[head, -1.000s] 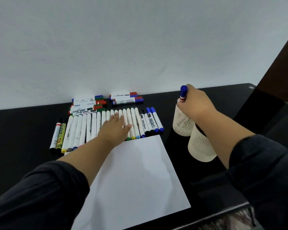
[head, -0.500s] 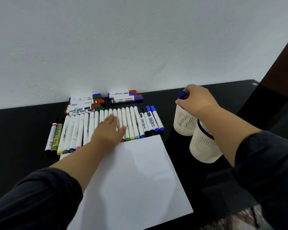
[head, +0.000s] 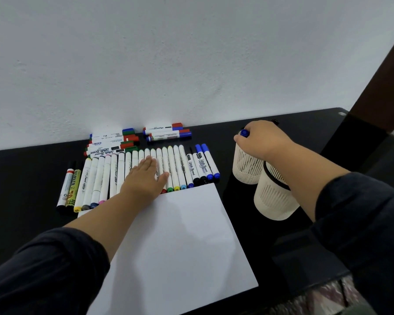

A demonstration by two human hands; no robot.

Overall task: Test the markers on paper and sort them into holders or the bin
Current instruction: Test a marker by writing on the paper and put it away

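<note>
A: What changed?
B: The blue marker has sunk into the far holder; only its cap shows, pinched by the right hand.
A: Left hand?
B: Flat, fingers straight, on the marker row.
A: Materials?
B: Cream perforated cups, the near holder too; smooth white paper on a glossy black table.

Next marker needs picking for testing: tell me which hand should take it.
Left. The left hand lies flat on the row of white markers; the right hand is busy lowering a blue-capped marker into the white mesh holder.
</note>
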